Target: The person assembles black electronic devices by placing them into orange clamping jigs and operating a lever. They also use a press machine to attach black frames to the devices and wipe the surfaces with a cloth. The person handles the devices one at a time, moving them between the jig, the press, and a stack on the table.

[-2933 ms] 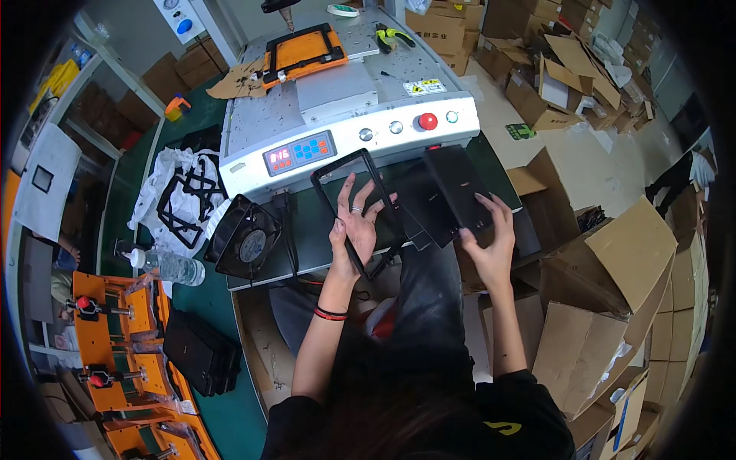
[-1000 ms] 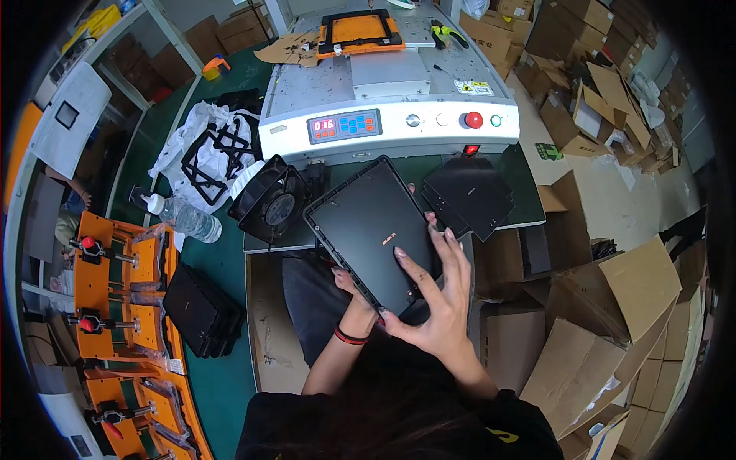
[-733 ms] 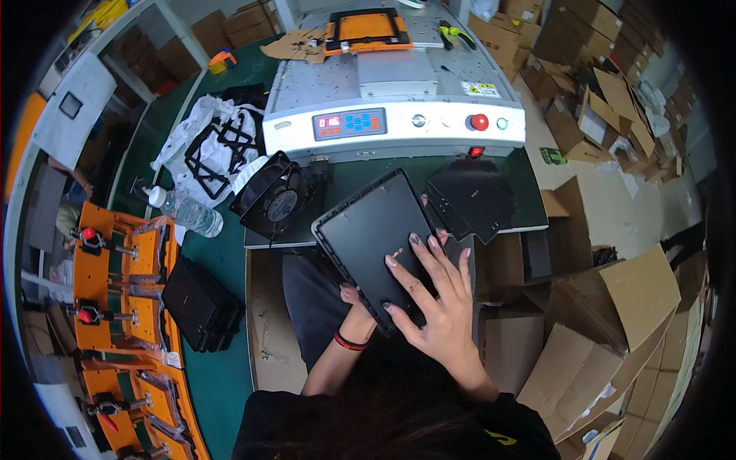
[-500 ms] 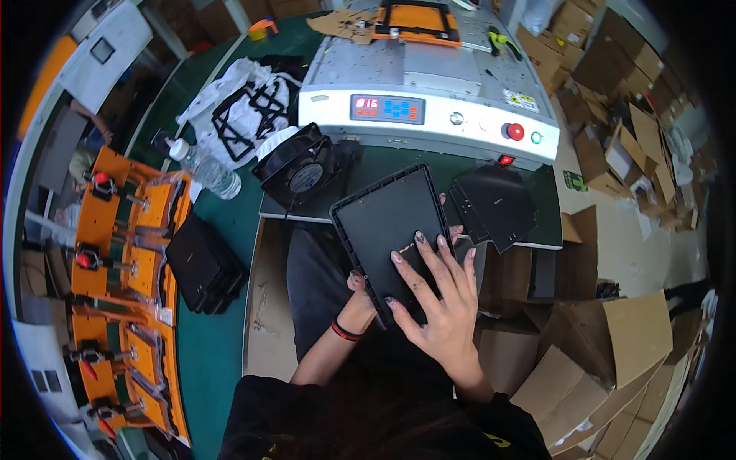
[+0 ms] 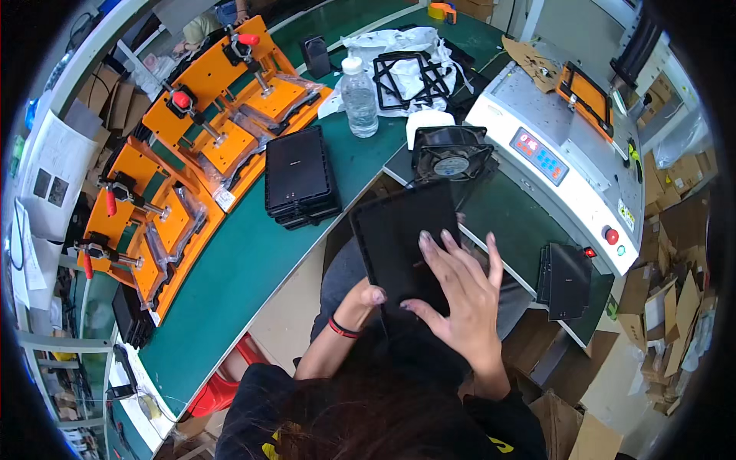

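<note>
Stiff, thin black panel [image 5: 402,245], probably light and smooth. Right hand [image 5: 460,303] spread flat on top, fingers open; left hand [image 5: 366,297] gripping its lower edge. Best held by the edges.

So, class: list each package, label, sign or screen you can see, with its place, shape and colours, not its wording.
Control panel: front of the white machine, right; red display beside blue buttons.
Cardboard boxes: far right on the floor; brown, open flaps.
Paper sheets: far left; white with dark pictures.
Plastic bag: top centre on the green bench; white, crumpled, under black frames.
</note>
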Motion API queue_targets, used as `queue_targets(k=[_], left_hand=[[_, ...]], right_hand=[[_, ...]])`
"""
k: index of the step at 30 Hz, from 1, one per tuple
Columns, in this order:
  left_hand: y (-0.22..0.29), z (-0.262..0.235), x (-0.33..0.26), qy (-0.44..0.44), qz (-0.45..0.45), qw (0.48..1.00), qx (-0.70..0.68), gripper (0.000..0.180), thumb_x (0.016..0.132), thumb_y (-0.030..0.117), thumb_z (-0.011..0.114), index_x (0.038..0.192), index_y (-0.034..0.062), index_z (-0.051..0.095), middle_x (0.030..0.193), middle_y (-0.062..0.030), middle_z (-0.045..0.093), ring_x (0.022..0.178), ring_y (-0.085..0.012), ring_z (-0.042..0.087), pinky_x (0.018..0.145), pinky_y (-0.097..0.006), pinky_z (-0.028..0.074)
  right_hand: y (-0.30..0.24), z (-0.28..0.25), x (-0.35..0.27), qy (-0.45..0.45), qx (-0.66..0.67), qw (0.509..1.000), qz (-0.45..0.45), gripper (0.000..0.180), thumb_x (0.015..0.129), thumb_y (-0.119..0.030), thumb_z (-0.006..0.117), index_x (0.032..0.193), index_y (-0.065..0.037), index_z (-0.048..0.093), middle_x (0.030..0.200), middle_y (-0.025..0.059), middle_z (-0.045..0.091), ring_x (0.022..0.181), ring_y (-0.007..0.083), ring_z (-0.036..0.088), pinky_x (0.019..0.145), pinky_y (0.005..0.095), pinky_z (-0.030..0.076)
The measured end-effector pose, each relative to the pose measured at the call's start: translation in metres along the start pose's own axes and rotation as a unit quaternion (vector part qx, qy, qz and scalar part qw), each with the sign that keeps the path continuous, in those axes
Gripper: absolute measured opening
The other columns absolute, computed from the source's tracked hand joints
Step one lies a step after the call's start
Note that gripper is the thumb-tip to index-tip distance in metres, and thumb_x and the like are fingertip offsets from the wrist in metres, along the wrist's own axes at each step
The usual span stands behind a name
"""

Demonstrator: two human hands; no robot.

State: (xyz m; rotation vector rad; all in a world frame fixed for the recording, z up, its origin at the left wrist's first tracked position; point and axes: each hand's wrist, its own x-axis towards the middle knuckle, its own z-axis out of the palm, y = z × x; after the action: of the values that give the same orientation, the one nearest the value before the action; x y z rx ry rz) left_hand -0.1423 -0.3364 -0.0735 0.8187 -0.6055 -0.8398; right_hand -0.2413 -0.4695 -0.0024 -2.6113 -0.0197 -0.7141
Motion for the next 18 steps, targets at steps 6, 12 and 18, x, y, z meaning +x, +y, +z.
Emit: queue_targets(k=[6, 12, 18], left_hand=[[0.039, -0.034, 0.021, -0.032, 0.025, 0.987, -0.155, 0.119, 0.055, 0.060, 0.073, 0.142, -0.0010, 0.019, 0.140, -0.0227, 0.033, 0.128, -0.0373, 0.036, 0.106, -0.049, 0.032], [0.083, -0.060, 0.053, -0.060, 0.130, 0.971, -0.194, 0.125, 0.055, 0.067, 0.072, 0.143, 0.0006, 0.014, 0.141, -0.0251, 0.030, 0.128, -0.0396, 0.035, 0.105, -0.049, 0.032], [0.125, -0.118, 0.075, 0.236, 0.265, 0.933, -0.063, 0.094, 0.081, 0.059, 0.057, 0.143, 0.0041, 0.014, 0.143, -0.0169, 0.029, 0.132, -0.0299, 0.029, 0.110, -0.045, 0.022]], right_hand=[[0.016, 0.035, 0.042, 0.148, 0.312, 0.938, 0.016, 0.058, 0.075, -0.018, 0.065, 0.129, -0.005, 0.047, 0.120, 0.0153, 0.057, 0.114, 0.0269, 0.051, 0.102, 0.0471, 0.030], [-0.036, 0.077, 0.043, 0.023, 0.334, 0.940, 0.063, 0.038, 0.083, -0.007, 0.057, 0.119, 0.004, 0.055, 0.116, 0.0163, 0.059, 0.092, 0.0215, 0.060, 0.082, 0.0286, 0.046], [-0.038, 0.107, 0.089, 0.110, 0.611, 0.756, 0.207, 0.027, 0.095, -0.007, 0.045, 0.118, 0.003, 0.054, 0.125, 0.0112, 0.055, 0.102, 0.0104, 0.053, 0.074, 0.0237, 0.043]])
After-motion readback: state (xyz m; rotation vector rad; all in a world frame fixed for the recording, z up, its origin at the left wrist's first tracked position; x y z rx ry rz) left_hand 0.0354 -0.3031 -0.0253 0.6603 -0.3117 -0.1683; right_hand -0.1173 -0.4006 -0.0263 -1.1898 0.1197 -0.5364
